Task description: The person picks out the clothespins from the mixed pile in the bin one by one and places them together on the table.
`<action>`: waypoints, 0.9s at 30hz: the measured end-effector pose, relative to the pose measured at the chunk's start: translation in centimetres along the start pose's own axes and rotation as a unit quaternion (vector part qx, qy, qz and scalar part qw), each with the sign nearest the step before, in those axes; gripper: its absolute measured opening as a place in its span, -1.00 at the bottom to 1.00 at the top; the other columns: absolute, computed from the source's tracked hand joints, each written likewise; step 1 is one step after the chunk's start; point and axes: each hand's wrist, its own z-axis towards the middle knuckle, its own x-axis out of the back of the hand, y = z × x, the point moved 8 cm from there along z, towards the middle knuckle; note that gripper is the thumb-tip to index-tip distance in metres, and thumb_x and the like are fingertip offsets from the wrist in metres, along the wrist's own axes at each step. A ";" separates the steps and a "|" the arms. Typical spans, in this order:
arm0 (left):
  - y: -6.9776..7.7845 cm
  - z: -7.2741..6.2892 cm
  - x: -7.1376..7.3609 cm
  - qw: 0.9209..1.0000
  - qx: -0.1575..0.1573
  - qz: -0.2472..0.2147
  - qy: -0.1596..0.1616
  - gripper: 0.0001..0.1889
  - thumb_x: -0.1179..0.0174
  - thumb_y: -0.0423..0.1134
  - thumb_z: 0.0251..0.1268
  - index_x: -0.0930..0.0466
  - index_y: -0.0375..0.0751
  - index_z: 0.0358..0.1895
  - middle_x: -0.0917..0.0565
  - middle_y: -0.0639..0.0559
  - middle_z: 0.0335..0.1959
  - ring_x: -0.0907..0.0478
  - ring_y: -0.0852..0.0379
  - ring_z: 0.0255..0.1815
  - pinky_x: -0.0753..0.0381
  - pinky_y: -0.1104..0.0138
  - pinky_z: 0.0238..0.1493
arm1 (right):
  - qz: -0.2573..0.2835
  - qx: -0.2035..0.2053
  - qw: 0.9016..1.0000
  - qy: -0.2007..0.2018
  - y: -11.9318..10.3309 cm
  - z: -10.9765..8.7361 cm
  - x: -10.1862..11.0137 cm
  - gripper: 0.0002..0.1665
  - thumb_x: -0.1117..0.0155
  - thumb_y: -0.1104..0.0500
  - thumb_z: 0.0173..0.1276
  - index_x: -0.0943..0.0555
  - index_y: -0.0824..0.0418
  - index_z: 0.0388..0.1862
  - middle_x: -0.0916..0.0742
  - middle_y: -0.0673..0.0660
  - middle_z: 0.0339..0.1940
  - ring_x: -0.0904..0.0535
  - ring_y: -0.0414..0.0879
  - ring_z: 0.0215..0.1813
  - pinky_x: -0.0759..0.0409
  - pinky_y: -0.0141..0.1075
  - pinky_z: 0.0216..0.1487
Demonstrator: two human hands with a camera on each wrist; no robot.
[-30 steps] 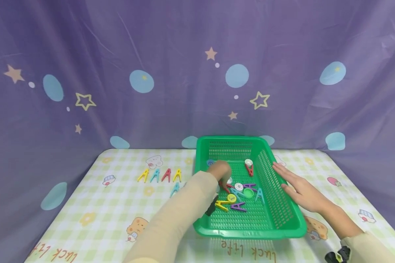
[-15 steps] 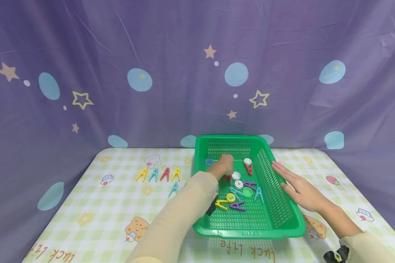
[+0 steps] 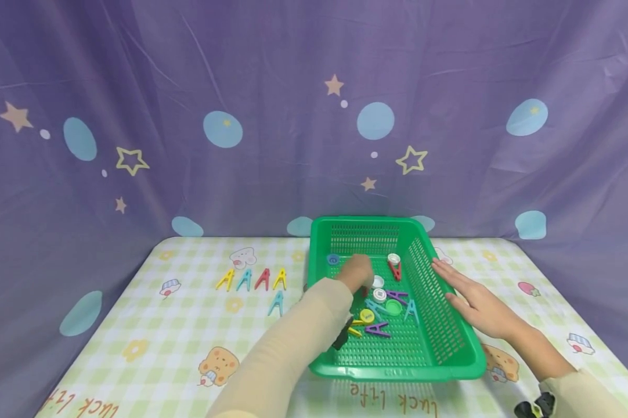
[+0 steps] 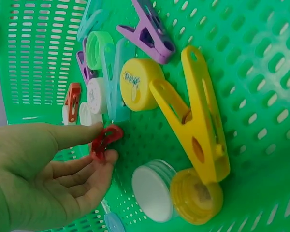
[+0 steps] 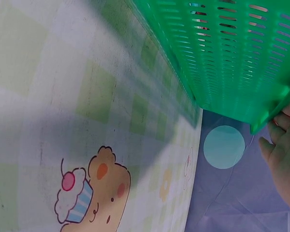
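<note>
Inside the green basket [image 3: 397,373], my left hand [image 3: 357,271] pinches a red clothespin [image 4: 105,140] between thumb and fingertips, low over the perforated floor. Close by lie a pale blue clothespin [image 4: 117,79], a yellow bottle cap [image 4: 141,83] and a yellow clothespin [image 4: 198,130]. A white cap [image 4: 152,192] and a second yellow cap [image 4: 203,200] sit nearest the wrist. My right hand [image 3: 478,302] rests with straight fingers along the basket's right rim; in the right wrist view its fingertips are at that green edge.
Several clothespins stand in a row on the checked tablecloth [image 3: 162,325] left of the basket, with a blue clothespin [image 3: 276,303] in front. Among the basket's other contents are a purple clothespin [image 3: 378,329], a green cap [image 3: 393,307] and a blue cap [image 3: 333,259]. A purple curtain [image 3: 293,116] hangs behind.
My left hand has shifted slightly right within the basket and now has the red clothespin between its fingers. The right hand stays at the rim.
</note>
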 end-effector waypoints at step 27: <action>1.1 -5.0 4.7 0.978 -0.163 -0.031 -0.124 -0.76 -0.32 -0.30 0.15 -0.59 -0.24 -0.65 -0.54 0.06 -0.73 -0.50 0.22 -0.64 -0.55 0.52 -0.54 | 0.000 -0.010 1.000 -0.004 0.4 -0.1 -0.2 -0.35 -0.01 0.22 0.45 -0.19 0.23 0.49 -0.31 0.30 0.50 0.24 -0.63 0.48 0.21 -0.87 0.31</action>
